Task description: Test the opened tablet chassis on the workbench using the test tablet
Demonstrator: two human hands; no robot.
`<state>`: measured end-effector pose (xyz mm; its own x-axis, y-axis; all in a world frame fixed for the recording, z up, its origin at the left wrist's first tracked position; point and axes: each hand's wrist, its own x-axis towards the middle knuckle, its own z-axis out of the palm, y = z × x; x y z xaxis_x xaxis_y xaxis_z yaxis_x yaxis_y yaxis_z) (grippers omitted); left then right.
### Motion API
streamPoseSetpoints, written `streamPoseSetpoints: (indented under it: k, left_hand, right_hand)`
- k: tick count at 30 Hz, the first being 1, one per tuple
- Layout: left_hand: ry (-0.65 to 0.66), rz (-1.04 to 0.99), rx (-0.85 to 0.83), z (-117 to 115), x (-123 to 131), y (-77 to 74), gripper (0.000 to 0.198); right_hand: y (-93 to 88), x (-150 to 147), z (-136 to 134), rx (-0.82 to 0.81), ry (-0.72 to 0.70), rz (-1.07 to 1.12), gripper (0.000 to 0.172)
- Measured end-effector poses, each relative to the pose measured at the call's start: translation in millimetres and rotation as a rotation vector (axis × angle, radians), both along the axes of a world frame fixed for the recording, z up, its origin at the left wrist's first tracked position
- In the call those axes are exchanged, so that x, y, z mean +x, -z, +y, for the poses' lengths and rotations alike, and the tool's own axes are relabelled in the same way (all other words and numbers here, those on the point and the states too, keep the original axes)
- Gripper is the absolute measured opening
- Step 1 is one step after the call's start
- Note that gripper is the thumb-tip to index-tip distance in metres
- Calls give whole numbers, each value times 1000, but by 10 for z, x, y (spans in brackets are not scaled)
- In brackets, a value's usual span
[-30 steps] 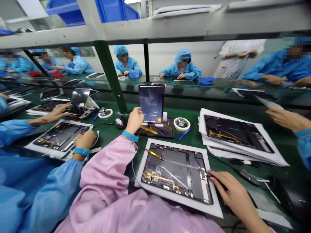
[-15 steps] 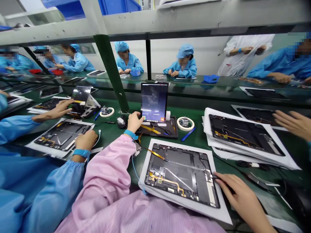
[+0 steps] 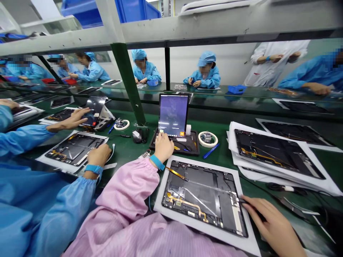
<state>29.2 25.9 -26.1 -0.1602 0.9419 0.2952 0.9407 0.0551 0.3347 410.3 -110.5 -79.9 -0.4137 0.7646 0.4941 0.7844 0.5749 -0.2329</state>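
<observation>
An opened tablet (image 3: 203, 198) with bare circuitry and yellow flex cables lies on a white sheet in front of me. My right hand (image 3: 270, 225) rests at its right edge, fingers closed on a thin dark tool that points at the board. My left hand (image 3: 163, 146), in a pink sleeve with a blue wrist strap, reaches forward. Its fingers touch the bottom edge of an upright lit tablet (image 3: 173, 115) standing in a black tray (image 3: 194, 146).
A stack of opened tablets on white sheets (image 3: 276, 153) lies at the right. A tape roll (image 3: 209, 139) and blue pen (image 3: 210, 151) sit by the tray. A co-worker in blue (image 3: 40, 178) works close on my left. A green post (image 3: 128, 82) stands behind; more workers sit beyond.
My left hand has come down from the upright tablet's left side to its bottom edge. The right hand has stayed at the opened tablet's right edge. The view has shifted slightly.
</observation>
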Motion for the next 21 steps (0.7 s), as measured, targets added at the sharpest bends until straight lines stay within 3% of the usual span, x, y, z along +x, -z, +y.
streamPoseSetpoints:
  k: [10,21]
  left_hand:
    - [37,-160,-31,105,-30,95,55]
    - [105,-147,93,76,-12,19,57]
  right_hand:
    - [19,26,2,-13,9,0,29]
    - [32,33,11,3,-5,-25,28]
